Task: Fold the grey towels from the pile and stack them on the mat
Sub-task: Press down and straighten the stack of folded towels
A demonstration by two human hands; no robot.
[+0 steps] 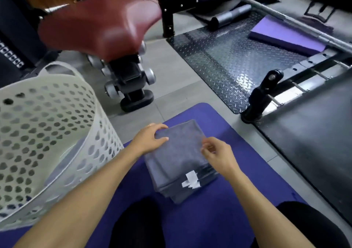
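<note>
Both hands sit on a folded stack of grey towels (179, 162) lying on the blue-purple foam mat (228, 200). His or her left hand (150, 137) rests at the stack's far-left corner, fingers curled over the edge and thumb pressed flat on the top cloth, gripping that corner. At the stack's right edge the right hand (217, 154) has its fingertips drawn together, apparently pinching the top layer, though motion blur makes the contact itself hard to make out. Two white care labels (191, 180) stick out at the near corner of the stack. Dark-clothed knees are cut off at the bottom edge. Left of the mat stands a white perforated plastic laundry basket (43, 133); what lies inside it cannot be told through the holes. Beyond, on grey floor tiles (171, 87), stands a blurred reddish-brown padded seat (102, 24) on a black base, with black diamond-plate flooring (228, 60), a purple pad (285, 34) and a steel bar (276, 13) farther right.
</note>
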